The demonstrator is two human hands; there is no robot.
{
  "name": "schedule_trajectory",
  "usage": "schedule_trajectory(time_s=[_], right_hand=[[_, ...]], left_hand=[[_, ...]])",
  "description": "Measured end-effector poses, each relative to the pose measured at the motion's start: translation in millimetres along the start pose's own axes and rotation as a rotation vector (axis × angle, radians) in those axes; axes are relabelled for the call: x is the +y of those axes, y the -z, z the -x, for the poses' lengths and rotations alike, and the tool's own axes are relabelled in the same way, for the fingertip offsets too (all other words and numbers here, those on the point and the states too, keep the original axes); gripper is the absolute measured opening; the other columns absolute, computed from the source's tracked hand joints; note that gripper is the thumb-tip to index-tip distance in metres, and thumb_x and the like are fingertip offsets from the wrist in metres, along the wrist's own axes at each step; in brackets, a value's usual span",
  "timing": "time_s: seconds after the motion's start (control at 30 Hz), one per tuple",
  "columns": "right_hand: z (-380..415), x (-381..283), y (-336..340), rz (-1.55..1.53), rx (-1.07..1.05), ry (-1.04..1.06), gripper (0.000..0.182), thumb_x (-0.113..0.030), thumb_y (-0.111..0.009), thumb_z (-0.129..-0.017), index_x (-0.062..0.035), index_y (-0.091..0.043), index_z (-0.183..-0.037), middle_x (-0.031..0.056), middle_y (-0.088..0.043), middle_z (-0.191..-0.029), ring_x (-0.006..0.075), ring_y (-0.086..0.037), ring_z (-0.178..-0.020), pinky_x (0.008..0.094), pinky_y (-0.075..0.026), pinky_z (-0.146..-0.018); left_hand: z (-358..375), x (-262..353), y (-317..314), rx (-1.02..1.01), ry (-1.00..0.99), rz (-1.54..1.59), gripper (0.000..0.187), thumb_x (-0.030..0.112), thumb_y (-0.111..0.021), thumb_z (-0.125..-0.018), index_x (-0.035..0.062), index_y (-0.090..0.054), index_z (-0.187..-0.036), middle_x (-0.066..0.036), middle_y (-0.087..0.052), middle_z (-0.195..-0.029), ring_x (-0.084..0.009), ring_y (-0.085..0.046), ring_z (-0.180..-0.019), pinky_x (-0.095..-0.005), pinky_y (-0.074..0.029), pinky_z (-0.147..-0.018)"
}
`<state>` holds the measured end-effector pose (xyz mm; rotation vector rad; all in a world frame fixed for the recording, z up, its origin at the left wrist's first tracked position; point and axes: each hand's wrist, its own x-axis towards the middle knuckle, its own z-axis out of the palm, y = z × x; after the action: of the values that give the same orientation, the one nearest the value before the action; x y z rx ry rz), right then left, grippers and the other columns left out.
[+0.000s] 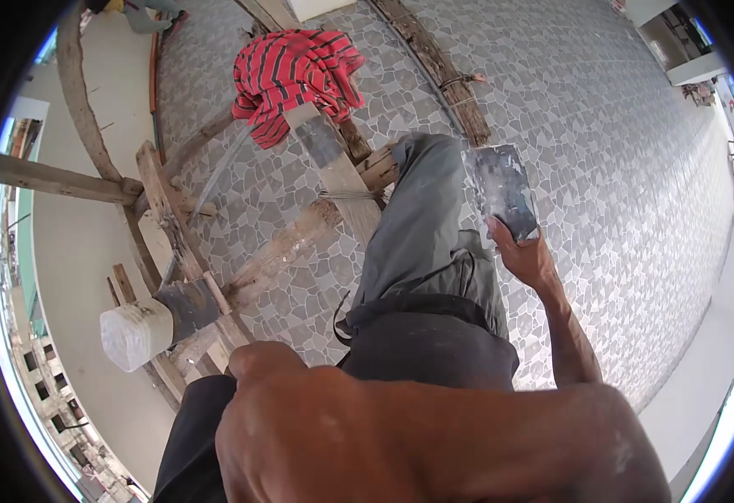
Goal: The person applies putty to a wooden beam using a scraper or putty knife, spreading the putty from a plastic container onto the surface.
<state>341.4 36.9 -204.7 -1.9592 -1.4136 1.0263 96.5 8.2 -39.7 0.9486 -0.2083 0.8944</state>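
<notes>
On the right, my right hand (526, 256) grips the near end of a flat dark rectangular plate (501, 189) smeared with white. The thumb presses on its upper face and the other fingers are out of sight beneath. No handle shows. A bare arm (484, 427), very close to the camera, crosses the bottom of the view and seems to be my left one. Its rounded left end (266, 365) lies in front of my dark trousers. Whether its fingers are open or closed I cannot make out. My bent leg (421, 210) stretches forward over the tiled floor (602, 210).
A wooden frame (170, 201) stands on the left, with a plastic-wrapped block (136, 334) on it. A red striped cloth (300, 71) covers wood ahead. A rough beam (438, 67) lies beyond. At the top left, another person's leg (145, 17) shows.
</notes>
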Motion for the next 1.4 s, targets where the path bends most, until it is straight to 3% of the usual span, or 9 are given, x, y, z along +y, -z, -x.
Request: schedule_trajectory(time_s=[0.1, 0.33, 0.47, 0.53, 1.03, 1.13, 1.4], right_hand=[[9.9, -16.4, 6.9, -0.024, -0.119, -0.051, 0.030, -0.031, -0.062, -0.091, -0.0023, -0.068, -0.096, 0.0099, -0.068, -0.077, 0.0147, -0.064, -0.072, 0.0321, -0.048, -0.065], [14.8, 8.4, -0.2, -0.012, -0.001, -0.025, 0.031, -0.031, -0.062, -0.092, -0.0007, -0.067, -0.095, 0.0059, -0.064, -0.072, 0.0115, -0.059, -0.068, 0.0312, -0.047, -0.062], [10.6, 5.0, -0.5, -0.076, -0.010, -0.005, 0.031, -0.032, -0.063, -0.091, -0.0014, -0.067, -0.096, 0.0064, -0.066, -0.076, 0.0122, -0.060, -0.071, 0.0312, -0.048, -0.066], [10.6, -7.2, 3.1, -0.002, -0.012, -0.093, 0.035, -0.036, -0.064, -0.091, -0.0022, -0.068, -0.096, 0.0062, -0.067, -0.079, 0.0130, -0.061, -0.076, 0.0310, -0.048, -0.071], [13.3, -6.7, 2.9, -0.027, 0.008, -0.024, 0.035, -0.035, -0.066, -0.089, -0.0013, -0.069, -0.097, 0.0056, -0.068, -0.078, 0.0114, -0.063, -0.074, 0.0293, -0.048, -0.068], [13.6, -13.4, 2.5, 0.000, -0.003, -0.087, 0.035, -0.036, -0.066, -0.090, -0.0014, -0.069, -0.097, 0.0060, -0.068, -0.078, 0.0121, -0.063, -0.074, 0.0300, -0.048, -0.068], [11.5, -7.3, -4.2, -0.034, -0.005, 0.013, 0.034, -0.034, -0.065, -0.090, -0.0004, -0.068, -0.097, 0.0062, -0.068, -0.078, 0.0122, -0.063, -0.073, 0.0293, -0.048, -0.067]], left_hand=[[4.0, -11.1, -7.4, 0.030, -0.003, 0.095, 0.041, 0.037, -0.062, -0.091, -0.0045, -0.065, -0.096, -0.018, -0.063, -0.088, -0.0259, -0.062, -0.075, -0.0346, -0.050, -0.068], [5.8, -27.3, -8.4, 0.109, -0.049, 0.159, 0.039, 0.035, -0.062, -0.091, -0.0034, -0.065, -0.096, -0.018, -0.063, -0.088, -0.0258, -0.062, -0.076, -0.0352, -0.050, -0.070], [3.7, -28.4, -5.9, 0.111, -0.069, 0.180, 0.038, 0.035, -0.062, -0.091, -0.0028, -0.065, -0.096, -0.017, -0.062, -0.089, -0.0257, -0.062, -0.077, -0.0355, -0.049, -0.071], [3.3, -30.9, -6.0, 0.102, -0.071, 0.207, 0.037, 0.034, -0.062, -0.091, -0.0025, -0.065, -0.096, -0.017, -0.062, -0.089, -0.0257, -0.062, -0.077, -0.0356, -0.049, -0.072], [6.3, -32.2, -6.4, 0.126, -0.096, 0.245, 0.032, 0.032, -0.062, -0.091, -0.0003, -0.066, -0.096, -0.017, -0.061, -0.090, -0.0254, -0.061, -0.080, -0.0368, -0.048, -0.075], [7.3, -32.5, -6.3, 0.131, -0.095, 0.242, 0.031, 0.031, -0.062, -0.091, 0.0002, -0.066, -0.096, -0.016, -0.061, -0.090, -0.0254, -0.061, -0.080, -0.0370, -0.048, -0.076], [6.9, -31.7, -13.0, 0.155, -0.102, 0.250, 0.029, 0.030, -0.062, -0.091, 0.0014, -0.066, -0.095, -0.016, -0.060, -0.091, -0.0253, -0.060, -0.082, -0.0377, -0.047, -0.078]])
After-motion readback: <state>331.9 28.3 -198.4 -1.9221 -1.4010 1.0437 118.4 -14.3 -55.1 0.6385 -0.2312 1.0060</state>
